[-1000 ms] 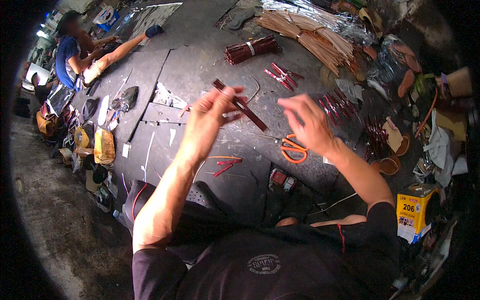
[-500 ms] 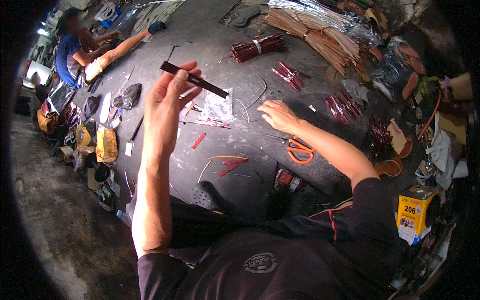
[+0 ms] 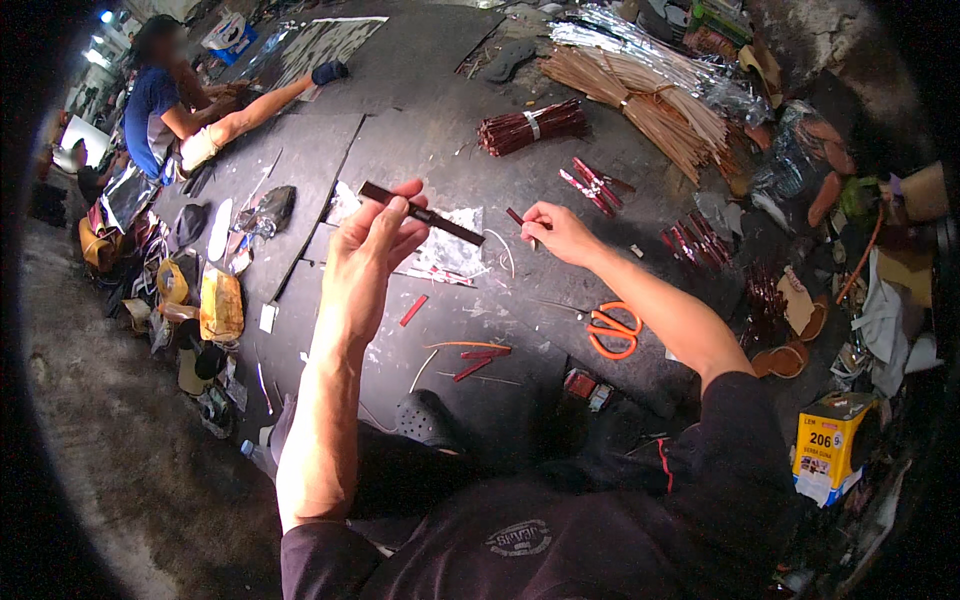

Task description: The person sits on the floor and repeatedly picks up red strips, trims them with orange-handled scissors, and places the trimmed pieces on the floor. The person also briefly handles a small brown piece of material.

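My left hand is raised over the floor, its thumb and fingers closed around a flat, dark brown-red strip that slants down to the right. To the right of it, my right hand pinches a short dark red strip whose end sticks out past the fingertips. The two hands are apart. Below my right forearm lie scissors with orange handles. A clear plastic sheet lies on the floor behind my left hand. Loose red strips are scattered nearer to me.
A banded bundle of dark red strips lies ahead, with a big sheaf of tan strips behind it. Smaller red bundles lie to the right, near a yellow can. Another person sits at far left, beside assorted clutter.
A short red strip now shows in my right hand, where none was visible before. My left hand has come lower and closer to the right hand, still gripping its strip.
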Demonstrator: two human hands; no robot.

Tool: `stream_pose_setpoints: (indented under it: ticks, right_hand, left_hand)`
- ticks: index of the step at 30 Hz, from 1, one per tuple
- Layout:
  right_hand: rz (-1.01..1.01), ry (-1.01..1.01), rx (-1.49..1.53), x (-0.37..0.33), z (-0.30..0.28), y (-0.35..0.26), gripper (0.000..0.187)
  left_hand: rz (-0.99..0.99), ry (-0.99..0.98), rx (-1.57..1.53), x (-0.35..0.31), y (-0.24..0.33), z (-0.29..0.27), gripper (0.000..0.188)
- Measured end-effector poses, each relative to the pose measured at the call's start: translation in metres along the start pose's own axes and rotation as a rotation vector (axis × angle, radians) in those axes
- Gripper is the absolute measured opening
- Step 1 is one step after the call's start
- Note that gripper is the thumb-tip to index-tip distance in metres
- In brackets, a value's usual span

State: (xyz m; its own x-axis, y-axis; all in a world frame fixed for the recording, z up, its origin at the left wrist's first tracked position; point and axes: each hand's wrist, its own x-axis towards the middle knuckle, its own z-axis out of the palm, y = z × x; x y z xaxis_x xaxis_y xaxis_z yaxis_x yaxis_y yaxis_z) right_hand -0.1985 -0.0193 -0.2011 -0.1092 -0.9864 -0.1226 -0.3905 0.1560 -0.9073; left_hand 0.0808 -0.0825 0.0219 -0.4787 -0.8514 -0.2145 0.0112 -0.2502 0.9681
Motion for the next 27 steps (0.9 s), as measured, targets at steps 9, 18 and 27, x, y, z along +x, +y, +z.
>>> stream_pose_setpoints:
  ticks: [9,18,27]
  right_hand:
    - [0.054,-0.108,0.435,-0.095,-0.076,-0.131,0.025]
    - [0.047,-0.175,0.409,-0.164,-0.099,-0.195,0.025]
    - [-0.049,-0.05,0.268,-0.173,-0.081,-0.199,0.018]
  left_hand:
    - [-0.152,-0.048,-0.153,-0.03,-0.022,0.033,0.031]
    - [-0.231,-0.142,-0.357,-0.051,-0.035,0.071,0.034]
    - [-0.186,-0.232,-0.336,-0.058,-0.046,0.09,0.038]
